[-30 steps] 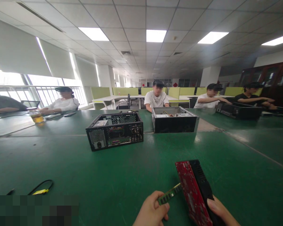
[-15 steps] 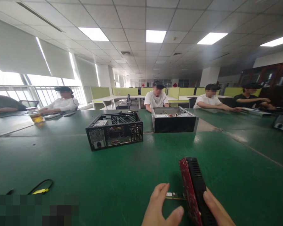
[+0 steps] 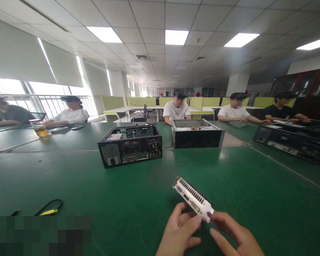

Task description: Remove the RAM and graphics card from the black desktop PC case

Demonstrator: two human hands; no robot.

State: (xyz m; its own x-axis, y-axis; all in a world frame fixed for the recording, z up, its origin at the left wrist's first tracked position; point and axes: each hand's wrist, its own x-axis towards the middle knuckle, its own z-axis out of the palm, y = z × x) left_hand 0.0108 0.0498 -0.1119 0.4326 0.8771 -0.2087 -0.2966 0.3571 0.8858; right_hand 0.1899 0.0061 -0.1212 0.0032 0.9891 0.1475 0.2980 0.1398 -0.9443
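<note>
Both my hands hold a graphics card [image 3: 193, 199] low over the green table [image 3: 96, 185], its silver slotted bracket turned toward me. My left hand [image 3: 180, 233] curls under the card's near end with fingers closed on it. My right hand [image 3: 234, 236] grips the bracket's right corner between thumb and fingers. An open black computer case [image 3: 130, 145] lies on the table ahead of me, beyond arm's reach. The memory stick is hidden from view.
A second open case [image 3: 197, 133] sits behind the first, in front of a person in white. Another case [image 3: 293, 142] lies at the right by two seated people. A black cable [image 3: 46, 208] lies at front left; a glass of yellow drink [image 3: 40, 129] stands far left.
The card has turned from its red board edge to its silver bracket facing me. My left hand let the memory stick drop out of view and took hold of the card.
</note>
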